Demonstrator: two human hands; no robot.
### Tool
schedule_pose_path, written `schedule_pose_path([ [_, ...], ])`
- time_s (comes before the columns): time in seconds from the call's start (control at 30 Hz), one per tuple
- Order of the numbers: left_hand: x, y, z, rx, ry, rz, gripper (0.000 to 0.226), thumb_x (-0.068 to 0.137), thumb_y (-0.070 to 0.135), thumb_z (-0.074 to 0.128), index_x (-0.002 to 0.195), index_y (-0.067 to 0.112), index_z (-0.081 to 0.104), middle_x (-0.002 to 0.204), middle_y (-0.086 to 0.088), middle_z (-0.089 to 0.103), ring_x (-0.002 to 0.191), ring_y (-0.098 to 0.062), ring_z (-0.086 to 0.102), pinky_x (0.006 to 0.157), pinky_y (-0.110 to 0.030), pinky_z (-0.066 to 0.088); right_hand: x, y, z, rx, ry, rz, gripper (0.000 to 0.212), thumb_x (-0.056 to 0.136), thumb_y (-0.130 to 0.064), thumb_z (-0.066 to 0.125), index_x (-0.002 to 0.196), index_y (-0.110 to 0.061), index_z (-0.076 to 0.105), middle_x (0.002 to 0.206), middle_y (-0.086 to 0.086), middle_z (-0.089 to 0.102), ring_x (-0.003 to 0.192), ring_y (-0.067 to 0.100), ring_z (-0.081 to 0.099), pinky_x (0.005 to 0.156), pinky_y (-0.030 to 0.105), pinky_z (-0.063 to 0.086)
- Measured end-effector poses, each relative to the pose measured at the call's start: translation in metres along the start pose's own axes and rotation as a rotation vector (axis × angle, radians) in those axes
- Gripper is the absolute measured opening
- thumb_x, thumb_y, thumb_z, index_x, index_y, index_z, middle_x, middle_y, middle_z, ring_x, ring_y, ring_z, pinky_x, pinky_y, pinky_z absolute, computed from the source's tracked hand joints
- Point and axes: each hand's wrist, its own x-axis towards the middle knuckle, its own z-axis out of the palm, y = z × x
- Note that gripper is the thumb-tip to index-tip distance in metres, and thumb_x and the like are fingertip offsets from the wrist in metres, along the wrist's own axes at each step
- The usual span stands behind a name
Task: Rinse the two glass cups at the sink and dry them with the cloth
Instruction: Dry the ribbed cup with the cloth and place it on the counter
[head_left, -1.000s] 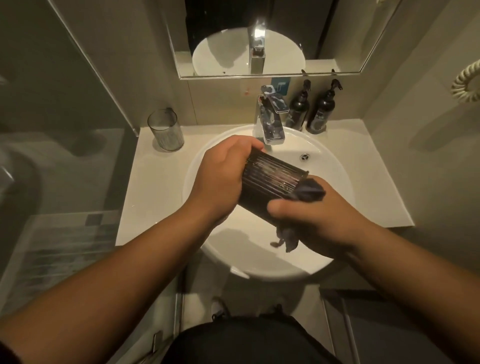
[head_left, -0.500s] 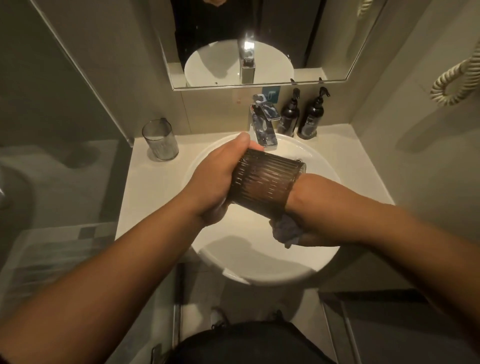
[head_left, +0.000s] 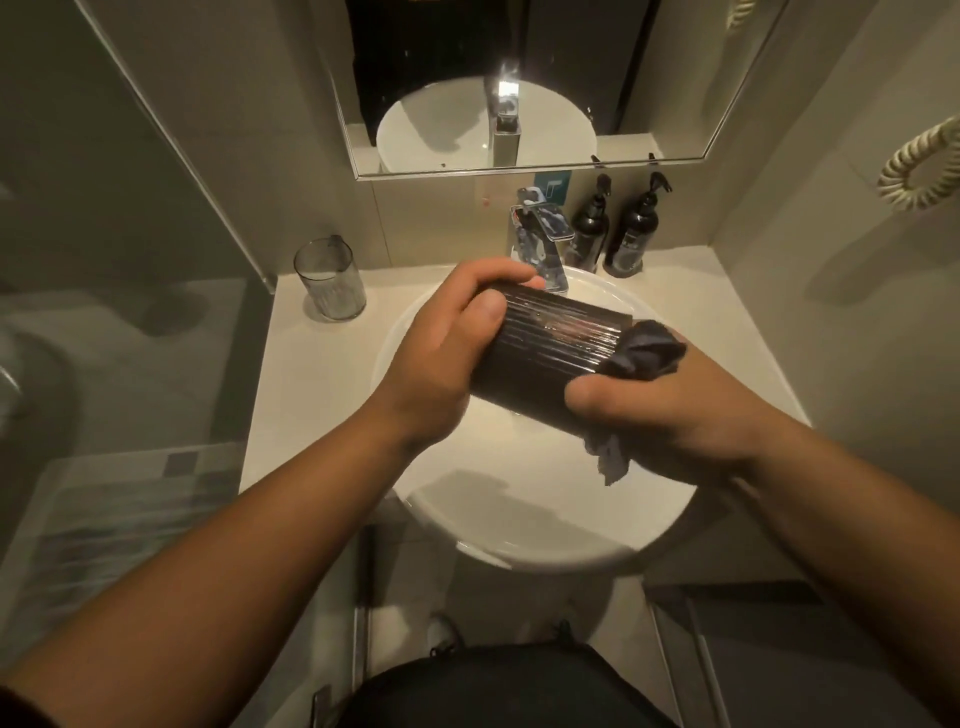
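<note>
While a white counter (head_left: 311, 395) rings the sink (head_left: 519, 519) under a mirror (head_left: 519, 78), one cup (head_left: 550, 358) is wiped.
Left hand (head_left: 441, 364) clamps it sideways above the sink; right hand (head_left: 670, 415) grips cloth (head_left: 647, 348) at its mouth. Second cup (head_left: 330, 283) far left; two bottles (head_left: 631, 228) far right.

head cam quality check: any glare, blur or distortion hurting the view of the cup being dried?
Head view: dim, warm light; the ribbed cup reads nearly black, with thin glare streaks along its ribs. Bright hotspot on the faucet's reflection in the mirror. Wide-angle bending at the wall edges. Left hand, right hand and cloth reasonably sharp; lower-left floor smeared.
</note>
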Motion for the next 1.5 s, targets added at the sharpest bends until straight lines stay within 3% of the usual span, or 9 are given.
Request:
schedule_pose_path([
  [0.1, 0.007, 0.013, -0.004, -0.194, -0.124, -0.407, 0.057, 0.086, 0.077, 0.040, 0.122, 0.039, 0.063, 0.124, -0.004, 0.066, 0.108, -0.027, 0.068, 0.083, -0.058, 0.058, 0.004, -0.008, -0.009, -1.219, -0.248, -0.218, 0.004, 0.072, -0.013, 0.067, 0.072, -0.013, 0.064, 0.061, 0.001, 0.058, 0.056, 0.008, 0.055, 0.052, 0.012, 0.037],
  [0.23, 0.010, 0.018, 0.005, -0.069, -0.042, -0.423, 0.043, 0.102, 0.055, 0.036, 0.099, 0.029, 0.071, 0.094, -0.001, 0.070, 0.085, -0.017, 0.067, 0.066, -0.034, 0.055, 0.009, -0.006, 0.004, -1.643, -0.382, -0.134, 0.038, 0.085, -0.017, 0.056, 0.057, -0.024, 0.032, 0.055, -0.005, 0.034, 0.048, 0.012, 0.027, 0.046, 0.018, 0.022],
  [0.43, 0.008, 0.010, 0.008, 0.148, 0.046, -0.110, 0.031, 0.095, 0.042, 0.036, 0.093, 0.039, 0.066, 0.099, 0.000, 0.064, 0.099, -0.026, 0.062, 0.088, -0.050, 0.053, -0.002, 0.009, 0.005, -0.795, -0.080, -0.129, 0.026, 0.079, -0.018, 0.065, 0.104, -0.011, 0.062, 0.084, 0.005, 0.068, 0.073, 0.022, 0.065, 0.066, 0.036, 0.057],
  [0.73, -0.002, 0.010, 0.006, 0.182, -0.003, 0.206, 0.035, 0.093, 0.038, 0.035, 0.114, 0.024, 0.058, 0.115, -0.009, 0.065, 0.105, -0.030, 0.063, 0.089, -0.057, 0.052, -0.008, 0.012, 0.010, 0.404, -0.027, -0.010, 0.047, 0.060, 0.002, 0.074, 0.105, -0.010, 0.071, 0.098, 0.013, 0.071, 0.088, 0.030, 0.068, 0.062, 0.029, 0.056],
  [0.8, -0.001, 0.011, 0.004, 0.124, -0.063, 0.141, 0.035, 0.094, 0.040, 0.037, 0.120, 0.028, 0.058, 0.125, -0.008, 0.063, 0.112, -0.029, 0.062, 0.092, -0.053, 0.053, -0.010, 0.002, 0.002, 0.205, -0.016, -0.032, 0.040, 0.067, 0.002, 0.067, 0.105, -0.011, 0.068, 0.087, 0.005, 0.073, 0.080, 0.021, 0.071, 0.062, 0.027, 0.057],
  [0.97, 0.014, 0.027, -0.005, -0.189, -0.230, -0.538, 0.066, 0.090, 0.074, 0.028, 0.127, 0.032, 0.064, 0.121, -0.005, 0.071, 0.108, -0.022, 0.070, 0.084, -0.045, 0.059, -0.004, -0.013, -0.006, -1.564, -0.355, -0.169, 0.008, 0.083, -0.017, 0.061, 0.077, -0.017, 0.066, 0.072, 0.009, 0.063, 0.066, 0.027, 0.061, 0.061, 0.032, 0.049],
  [1.13, 0.024, 0.021, 0.004, -0.051, -0.163, -0.426, 0.042, 0.098, 0.048, 0.045, 0.092, 0.015, 0.070, 0.087, -0.006, 0.067, 0.077, -0.016, 0.065, 0.070, -0.033, 0.052, 0.008, -0.015, 0.002, -1.667, -0.414, 0.065, 0.048, 0.088, -0.007, 0.057, 0.056, -0.029, 0.029, 0.054, -0.002, 0.032, 0.047, 0.012, 0.026, 0.047, 0.022, 0.024],
  [1.23, 0.022, 0.014, 0.005, -0.012, -0.053, -0.284, 0.032, 0.090, 0.039, 0.045, 0.080, 0.027, 0.073, 0.093, -0.005, 0.065, 0.090, -0.022, 0.062, 0.079, -0.040, 0.051, 0.006, 0.007, -0.005, -1.227, -0.170, -0.212, 0.004, 0.080, -0.023, 0.063, 0.079, -0.020, 0.065, 0.073, -0.001, 0.060, 0.063, 0.011, 0.052, 0.059, 0.026, 0.043],
  [1.5, 0.014, 0.004, -0.010, 0.263, -0.105, 0.075, 0.034, 0.092, 0.040, 0.034, 0.103, 0.027, 0.063, 0.106, -0.011, 0.066, 0.099, -0.026, 0.064, 0.086, -0.050, 0.054, 0.009, 0.016, 0.004, 0.293, -0.022, 0.089, 0.031, 0.072, 0.005, 0.057, 0.099, -0.007, 0.065, 0.085, 0.018, 0.064, 0.059, 0.015, 0.068, 0.052, 0.022, 0.054],
])
